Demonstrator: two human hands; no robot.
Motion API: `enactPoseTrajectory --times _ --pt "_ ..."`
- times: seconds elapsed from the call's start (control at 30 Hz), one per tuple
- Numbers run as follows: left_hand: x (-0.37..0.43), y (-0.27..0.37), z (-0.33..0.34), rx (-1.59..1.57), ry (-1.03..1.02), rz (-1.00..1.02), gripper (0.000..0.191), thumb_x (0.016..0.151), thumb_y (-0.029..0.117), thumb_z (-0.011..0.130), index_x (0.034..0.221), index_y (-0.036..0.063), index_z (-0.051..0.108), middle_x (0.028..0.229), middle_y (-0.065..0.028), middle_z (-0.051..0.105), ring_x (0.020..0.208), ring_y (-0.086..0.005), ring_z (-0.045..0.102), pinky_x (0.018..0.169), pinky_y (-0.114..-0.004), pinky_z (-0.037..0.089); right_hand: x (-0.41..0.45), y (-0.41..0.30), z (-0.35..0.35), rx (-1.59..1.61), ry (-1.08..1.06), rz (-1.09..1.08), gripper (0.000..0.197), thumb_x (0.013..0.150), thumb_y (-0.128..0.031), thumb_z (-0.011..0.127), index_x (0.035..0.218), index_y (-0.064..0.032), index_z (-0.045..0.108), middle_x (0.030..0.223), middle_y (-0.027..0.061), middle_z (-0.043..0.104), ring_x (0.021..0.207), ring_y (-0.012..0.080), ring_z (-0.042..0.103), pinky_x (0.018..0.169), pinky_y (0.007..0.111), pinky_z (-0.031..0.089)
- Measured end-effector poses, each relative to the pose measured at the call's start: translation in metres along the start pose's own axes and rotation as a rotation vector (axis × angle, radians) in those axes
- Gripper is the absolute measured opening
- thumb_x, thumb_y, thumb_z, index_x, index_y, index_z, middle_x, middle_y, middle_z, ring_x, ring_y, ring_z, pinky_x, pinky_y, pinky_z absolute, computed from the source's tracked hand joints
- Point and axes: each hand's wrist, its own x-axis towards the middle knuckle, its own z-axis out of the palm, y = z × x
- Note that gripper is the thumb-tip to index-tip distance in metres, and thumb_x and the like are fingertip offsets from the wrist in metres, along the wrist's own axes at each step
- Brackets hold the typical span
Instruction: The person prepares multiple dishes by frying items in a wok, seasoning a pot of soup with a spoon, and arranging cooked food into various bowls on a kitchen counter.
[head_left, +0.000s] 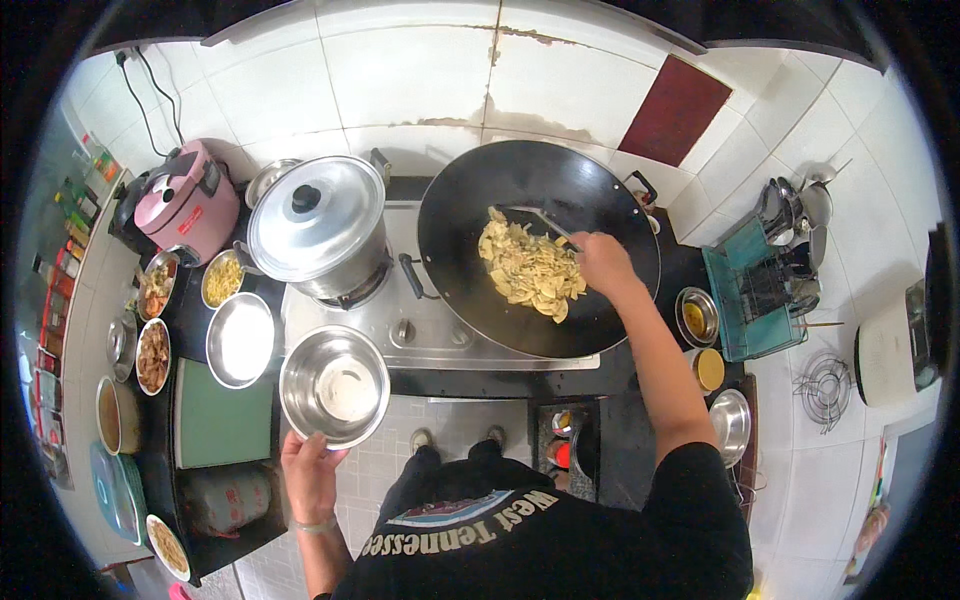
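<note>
My left hand grips the near rim of a stainless steel bowl, which is tilted and holds only a little residue. My right hand is closed around the handle of a metal spatula whose blade rests inside a large black wok. Sliced yellowish food lies heaped in the wok, just left of my right hand. The wok stands on the right side of a steel gas stove. On the left burner is an aluminium pot with a lid.
Left of the stove are a pink rice cooker, an empty steel bowl, a dish of yellow shreds, a dish of brown food and a green board. On the right stand a small steel bowl and a teal utensil rack.
</note>
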Motion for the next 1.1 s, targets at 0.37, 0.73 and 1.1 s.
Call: enactPoseTrajectory --times 0.37,0.73,1.1 --pt "0.005 0.007 -0.002 0.002 0.004 -0.005 0.011 0.082 0.0 0.048 0.09 0.0031 0.054 0.083 -0.0066 0.062 0.072 -0.0134 0.063 0.061 -0.027 0.056 -0.074 0.03 -0.089 -0.236 -0.021 0.131 0.028 0.066 -0.002 0.056 0.088 -0.0153 0.069 0.089 0.0097 0.064 0.092 0.0289 0.058 0.078 0.038 0.046" --pt "0.022 0.001 0.0 0.025 -0.125 -0.042 0.014 0.084 0.0 0.048 0.097 0.0007 0.052 0.087 -0.0081 0.062 0.074 -0.015 0.063 0.064 -0.028 0.058 -0.111 0.021 -0.055 -0.138 -0.092 0.149 0.031 0.071 -0.005 0.053 0.093 -0.0203 0.069 0.094 0.0115 0.064 0.091 0.0284 0.06 0.078 0.038 0.048" --pt "0.011 0.002 0.013 0.03 -0.178 -0.059 0.018 0.086 0.002 0.049 0.103 -0.0018 0.052 0.093 -0.0108 0.062 0.075 -0.0167 0.064 0.065 -0.027 0.058 -0.104 0.058 -0.088 -0.36 -0.114 0.233 0.026 0.068 -0.007 0.06 0.088 -0.0209 0.069 0.091 0.0094 0.065 0.086 0.0281 0.062 0.071 0.039 0.05"
